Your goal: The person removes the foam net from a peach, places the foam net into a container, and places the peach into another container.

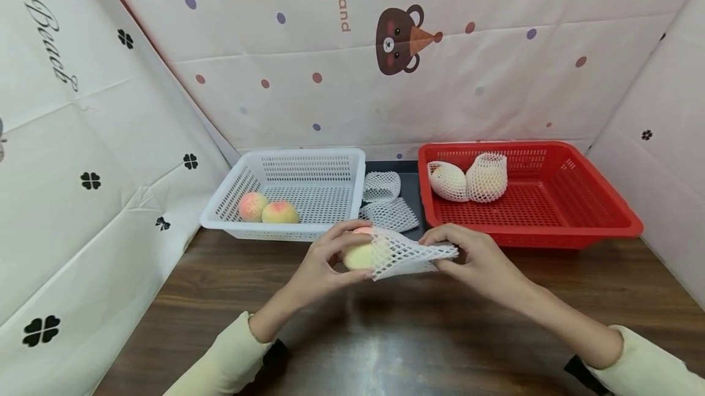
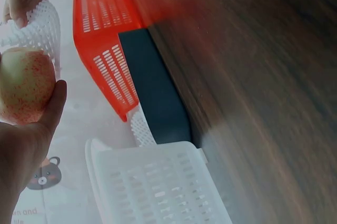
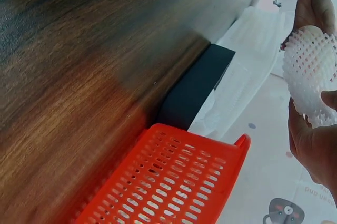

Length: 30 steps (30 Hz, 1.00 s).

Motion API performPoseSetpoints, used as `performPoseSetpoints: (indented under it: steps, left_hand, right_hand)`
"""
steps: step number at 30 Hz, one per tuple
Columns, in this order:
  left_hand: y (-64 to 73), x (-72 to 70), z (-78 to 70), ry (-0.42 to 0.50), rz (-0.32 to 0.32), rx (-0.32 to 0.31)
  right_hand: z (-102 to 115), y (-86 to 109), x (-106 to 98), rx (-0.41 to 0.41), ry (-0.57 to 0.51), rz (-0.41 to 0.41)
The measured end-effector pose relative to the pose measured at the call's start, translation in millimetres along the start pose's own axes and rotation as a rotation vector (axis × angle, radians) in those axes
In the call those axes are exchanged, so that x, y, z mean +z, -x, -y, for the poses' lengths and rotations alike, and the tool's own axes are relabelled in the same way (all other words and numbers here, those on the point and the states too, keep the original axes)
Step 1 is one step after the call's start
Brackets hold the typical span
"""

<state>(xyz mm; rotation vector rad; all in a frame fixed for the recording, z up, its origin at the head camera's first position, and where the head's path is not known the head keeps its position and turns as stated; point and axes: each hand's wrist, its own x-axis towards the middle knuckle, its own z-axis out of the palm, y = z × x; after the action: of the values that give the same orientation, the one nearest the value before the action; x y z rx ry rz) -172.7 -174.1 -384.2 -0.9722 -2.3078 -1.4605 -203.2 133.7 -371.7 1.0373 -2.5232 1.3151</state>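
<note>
In the head view, my left hand (image 1: 325,261) grips a yellow-pink peach (image 1: 359,255) between thumb and fingers. A white foam net sleeve (image 1: 404,254) covers the peach's right side. My right hand (image 1: 479,261) pinches the sleeve's narrow far end. The left wrist view shows the peach (image 2: 26,84) with its blushed side bare and the foam net (image 2: 45,29) over its other end. In the right wrist view the net (image 3: 310,71) spans between both hands. Both hands are above the table, in front of the baskets.
A white basket (image 1: 303,234) at left holds two bare peaches (image 1: 279,212). The red basket (image 1: 551,227) at right holds two netted peaches (image 1: 487,179). Between them, a dark tray (image 1: 409,185) carries foam nets (image 1: 391,215). A printed cloth (image 1: 330,102) hangs behind the wooden table (image 1: 352,335).
</note>
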Motion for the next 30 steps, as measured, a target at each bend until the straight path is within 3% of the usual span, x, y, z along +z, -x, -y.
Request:
performPoseSetpoints:
  steps: [7, 19, 30]
  left_hand:
    - [2.7, -7.5, -1.5, -0.04, -0.036, -0.019]
    - [6.6, -22.2, 0.3, -0.094, -0.073, -0.042]
    - [11.5, -36.2, 0.5, -0.16, -0.107, -0.098]
  right_hand:
    - [-2, -1.4, -8, 0.013, 0.029, -0.018]
    - [-6, -5.6, -21, -0.038, 0.091, -0.077]
    - [-5, -10.6, -31, -0.014, 0.149, -0.123]
